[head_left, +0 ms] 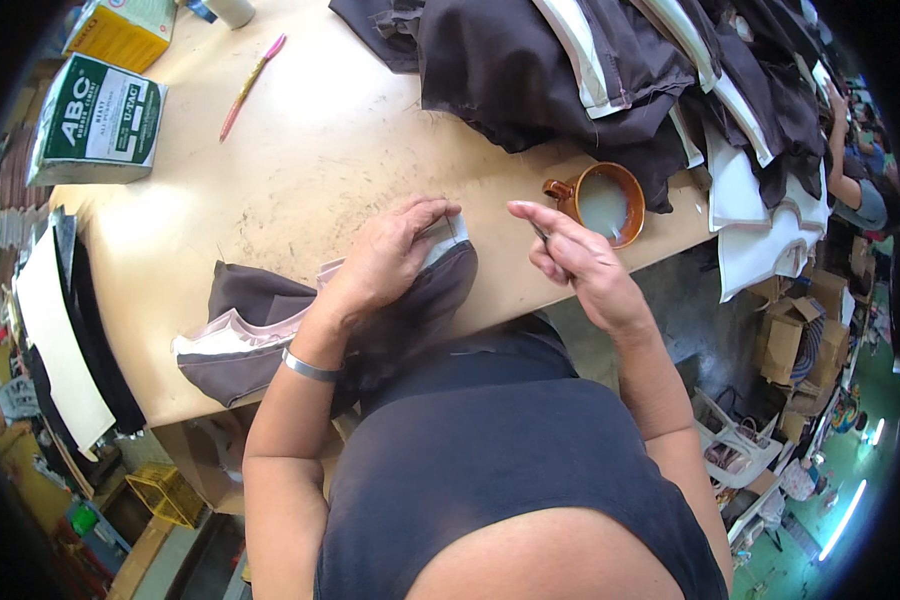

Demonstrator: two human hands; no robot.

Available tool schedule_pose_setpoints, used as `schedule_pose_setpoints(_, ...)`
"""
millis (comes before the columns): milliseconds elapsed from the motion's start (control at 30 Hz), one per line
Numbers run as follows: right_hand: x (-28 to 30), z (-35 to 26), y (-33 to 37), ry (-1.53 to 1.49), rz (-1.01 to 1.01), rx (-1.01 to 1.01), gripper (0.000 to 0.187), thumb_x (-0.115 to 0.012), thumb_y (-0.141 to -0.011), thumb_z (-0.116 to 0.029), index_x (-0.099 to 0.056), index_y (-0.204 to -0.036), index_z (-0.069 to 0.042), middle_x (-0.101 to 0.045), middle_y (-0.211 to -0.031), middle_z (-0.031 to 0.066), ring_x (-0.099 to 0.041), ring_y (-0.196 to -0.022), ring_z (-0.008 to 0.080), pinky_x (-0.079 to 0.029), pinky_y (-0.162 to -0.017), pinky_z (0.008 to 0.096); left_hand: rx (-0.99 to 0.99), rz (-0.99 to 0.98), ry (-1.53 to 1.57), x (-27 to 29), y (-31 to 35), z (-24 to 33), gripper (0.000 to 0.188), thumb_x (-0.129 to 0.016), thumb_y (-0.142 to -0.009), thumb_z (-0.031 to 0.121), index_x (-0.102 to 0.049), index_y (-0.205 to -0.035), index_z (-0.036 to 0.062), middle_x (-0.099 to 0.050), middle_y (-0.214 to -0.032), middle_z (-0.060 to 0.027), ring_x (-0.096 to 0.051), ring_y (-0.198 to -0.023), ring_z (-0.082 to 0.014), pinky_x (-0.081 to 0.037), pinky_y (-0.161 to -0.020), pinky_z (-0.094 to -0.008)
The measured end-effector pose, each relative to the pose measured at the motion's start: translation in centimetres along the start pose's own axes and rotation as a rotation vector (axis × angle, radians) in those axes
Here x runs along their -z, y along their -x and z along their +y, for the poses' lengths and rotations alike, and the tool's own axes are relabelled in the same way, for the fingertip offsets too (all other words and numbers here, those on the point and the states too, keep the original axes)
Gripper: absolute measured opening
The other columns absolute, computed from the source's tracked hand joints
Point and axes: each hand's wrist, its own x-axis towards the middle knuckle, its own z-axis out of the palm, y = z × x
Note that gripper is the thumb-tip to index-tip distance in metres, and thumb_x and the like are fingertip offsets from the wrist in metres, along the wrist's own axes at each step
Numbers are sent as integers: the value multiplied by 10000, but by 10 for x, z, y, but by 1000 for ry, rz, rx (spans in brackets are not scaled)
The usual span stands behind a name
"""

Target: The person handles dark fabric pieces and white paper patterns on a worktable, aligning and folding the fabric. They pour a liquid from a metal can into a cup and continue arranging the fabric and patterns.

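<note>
My left hand (385,255) is closed on a dark brown fabric piece (450,280) with a pale stiffened strip along its edge, thumb and fingers near the strip's end. The rest of this piece stretches left along the table's near edge, where a pinkish lining (265,325) shows. To the right, my right hand (588,262) is raised, its fingers closed round a small, thin, dark tool whose kind I cannot make out. Just beyond the right hand stands a brown mug (576,203) holding a whitish, cloudy liquid.
Dark fabric pieces with white strips (555,75) are heaped at the far right. A pink-and-yellow pen (253,87) lies far left, near a green-and-white box (97,122) and a yellow box (125,32). Long white and black pieces (65,340) hang over the table's left edge. Another person's arm (840,150) shows far right.
</note>
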Motion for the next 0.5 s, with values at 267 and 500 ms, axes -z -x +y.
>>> schedule_pose_setpoints(267,-37,15,-28,1374,427,283,557,-579,-796,-439,-487,-1201,-69,-608,-608,105,-604,-526,273,-465,-461,357,8,161,-57,-12,10,4,495,-527,-720,-104,-463,-1187,48,-478,-1162,-159,-599,-843,-282,-486,-731,-344)
schedule_pose_setpoints(500,-49,12,-40,1575,453,356,609,-612,-759,-448,-467,-1230,-90,-563,-506,80,-585,-449,221,-437,-395,327,-90,188,-125,-14,11,3,559,-495,-700,-125,-434,-1220,71,-459,-1175,-178,-544,-946,-371,-475,-772,-402)
